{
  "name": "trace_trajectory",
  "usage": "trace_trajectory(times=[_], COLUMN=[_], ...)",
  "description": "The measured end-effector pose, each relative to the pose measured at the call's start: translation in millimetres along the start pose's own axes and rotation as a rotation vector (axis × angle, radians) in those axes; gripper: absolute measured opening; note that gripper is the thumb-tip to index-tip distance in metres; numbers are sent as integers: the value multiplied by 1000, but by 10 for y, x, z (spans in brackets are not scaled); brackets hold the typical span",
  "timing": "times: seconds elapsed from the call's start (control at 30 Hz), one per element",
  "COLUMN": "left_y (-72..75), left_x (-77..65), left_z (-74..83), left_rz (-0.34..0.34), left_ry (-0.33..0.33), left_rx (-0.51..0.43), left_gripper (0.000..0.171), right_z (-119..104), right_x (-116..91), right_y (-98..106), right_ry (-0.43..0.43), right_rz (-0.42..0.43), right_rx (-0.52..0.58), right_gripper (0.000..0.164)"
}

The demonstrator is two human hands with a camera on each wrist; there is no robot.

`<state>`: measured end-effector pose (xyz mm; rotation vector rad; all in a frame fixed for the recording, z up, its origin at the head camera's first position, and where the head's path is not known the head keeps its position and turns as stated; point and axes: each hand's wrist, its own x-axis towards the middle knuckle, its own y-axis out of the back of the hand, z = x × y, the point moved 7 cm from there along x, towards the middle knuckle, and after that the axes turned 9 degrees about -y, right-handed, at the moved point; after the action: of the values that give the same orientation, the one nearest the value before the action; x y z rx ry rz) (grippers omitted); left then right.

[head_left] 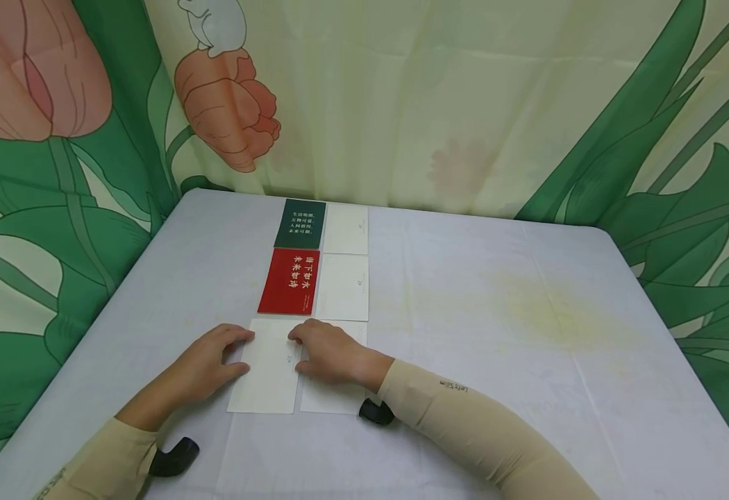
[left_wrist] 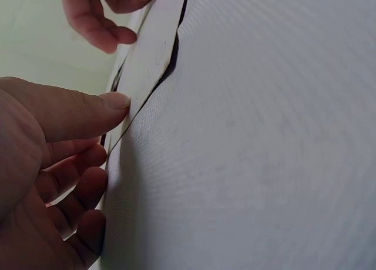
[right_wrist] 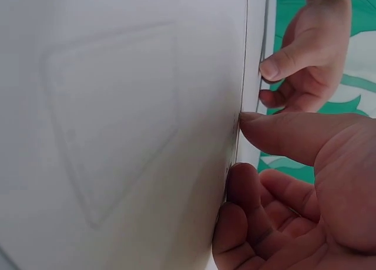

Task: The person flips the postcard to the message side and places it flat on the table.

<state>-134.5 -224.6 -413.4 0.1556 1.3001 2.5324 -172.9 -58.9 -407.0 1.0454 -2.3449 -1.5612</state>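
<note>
While the left hand [head_left: 205,364] is touching the left edge of the near-left white card [head_left: 264,375], the right hand [head_left: 330,352] is touching that card's right edge. On both hands, thumb and forefinger are standing apart along the edge rather than closing round the card, and the right hand's other fingers are curling loosely. This card is lying at the near left of two columns on the counter [head_left: 464,326], and a small blue mark is showing near its right edge. Just right of it, the near-right white card [head_left: 333,399] is lying partly hidden beneath the right hand and forearm. Beyond the near-left card, a red card [head_left: 283,292] is lying with white characters facing up, and a dark green card [head_left: 300,224] is sitting farther off. To their right, a middle white card [head_left: 341,288] and a far white card [head_left: 344,232] are completing the right column.
</note>
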Motion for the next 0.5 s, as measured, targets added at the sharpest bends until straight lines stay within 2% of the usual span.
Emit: trace_trajectory(times=[0.5], left_y=[9], left_x=[6], left_z=[-16], left_rz=[0], left_ry=[-2], left_rx=[-8], left_gripper=[54], right_z=[-7], right_x=[1], right_y=[10], right_ry=[2], right_rz=[-4], right_rx=[5], right_gripper=[47])
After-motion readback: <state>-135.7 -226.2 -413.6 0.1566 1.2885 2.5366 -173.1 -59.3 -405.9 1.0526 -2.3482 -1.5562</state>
